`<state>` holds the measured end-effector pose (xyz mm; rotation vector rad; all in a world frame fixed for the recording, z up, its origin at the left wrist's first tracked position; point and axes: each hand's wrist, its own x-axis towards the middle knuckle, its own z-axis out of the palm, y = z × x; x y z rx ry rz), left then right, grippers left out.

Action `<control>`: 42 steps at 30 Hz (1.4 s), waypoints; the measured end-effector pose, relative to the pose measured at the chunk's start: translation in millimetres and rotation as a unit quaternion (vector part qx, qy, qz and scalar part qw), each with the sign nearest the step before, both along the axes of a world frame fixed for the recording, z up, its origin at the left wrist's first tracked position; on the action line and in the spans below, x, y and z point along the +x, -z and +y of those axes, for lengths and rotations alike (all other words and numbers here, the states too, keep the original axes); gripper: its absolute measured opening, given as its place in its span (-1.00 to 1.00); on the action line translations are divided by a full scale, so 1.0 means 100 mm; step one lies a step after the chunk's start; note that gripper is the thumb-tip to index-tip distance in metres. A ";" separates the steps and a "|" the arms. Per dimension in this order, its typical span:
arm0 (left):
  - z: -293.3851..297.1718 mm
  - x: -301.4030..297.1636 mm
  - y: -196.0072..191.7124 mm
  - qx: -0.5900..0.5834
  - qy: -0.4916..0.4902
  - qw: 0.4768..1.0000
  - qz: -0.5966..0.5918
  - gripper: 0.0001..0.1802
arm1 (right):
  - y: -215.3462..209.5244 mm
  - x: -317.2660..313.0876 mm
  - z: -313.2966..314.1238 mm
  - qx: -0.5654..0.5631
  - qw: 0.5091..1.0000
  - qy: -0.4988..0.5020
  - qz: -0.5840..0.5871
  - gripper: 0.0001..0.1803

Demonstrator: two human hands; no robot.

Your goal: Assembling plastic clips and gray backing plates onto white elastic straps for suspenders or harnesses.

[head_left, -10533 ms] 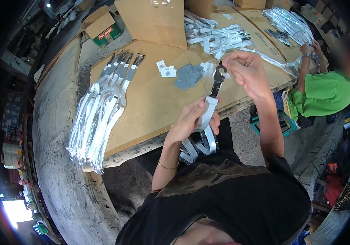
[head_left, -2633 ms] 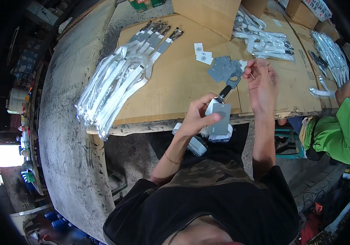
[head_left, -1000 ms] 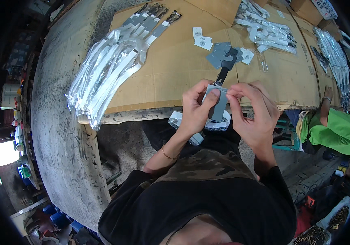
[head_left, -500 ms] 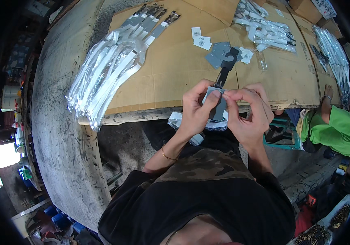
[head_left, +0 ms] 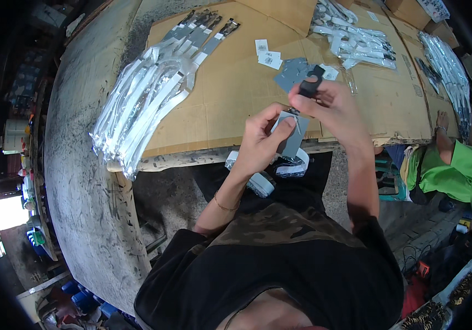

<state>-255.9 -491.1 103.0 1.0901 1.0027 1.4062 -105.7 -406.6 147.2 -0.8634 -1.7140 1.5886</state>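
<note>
Indoors, at a table [head_left: 87,143] spread with brown cardboard [head_left: 225,110], two hands work at its near edge.
A bundle of wrapped white straps [head_left: 145,104] lies on the left of the cardboard, loose grey cards [head_left: 290,72] and white cards [head_left: 269,59] near the middle, another strap heap [head_left: 362,47] beyond; a co-worker in a green top [head_left: 448,179] sits at the right over a concrete floor, near a teal stool [head_left: 387,184]. The left hand [head_left: 263,135] is narrowed, thumb pressing a grey card [head_left: 295,137]; below it, strap loops [head_left: 260,184] show against dark trousers. Half a second ago the right hand [head_left: 332,104] pinched at the card's upper edge; now it is raised, fingers closed around the black hook piece [head_left: 308,87] just above the card.
</note>
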 end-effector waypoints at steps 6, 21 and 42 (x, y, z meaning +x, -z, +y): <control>0.03 -0.13 0.09 -0.014 -0.001 1.000 0.023 -0.79 | -0.01 -0.08 0.12 -0.045 0.997 0.044 0.036 -0.77; 0.07 -0.44 -0.06 0.015 0.069 0.983 0.168 -0.75 | -0.53 -0.21 0.34 0.253 0.885 -0.260 -0.291 -0.82; 0.08 -0.48 -0.06 0.037 -0.009 0.976 0.216 -0.23 | -0.38 -0.20 0.37 0.137 0.946 -0.199 -0.218 -0.84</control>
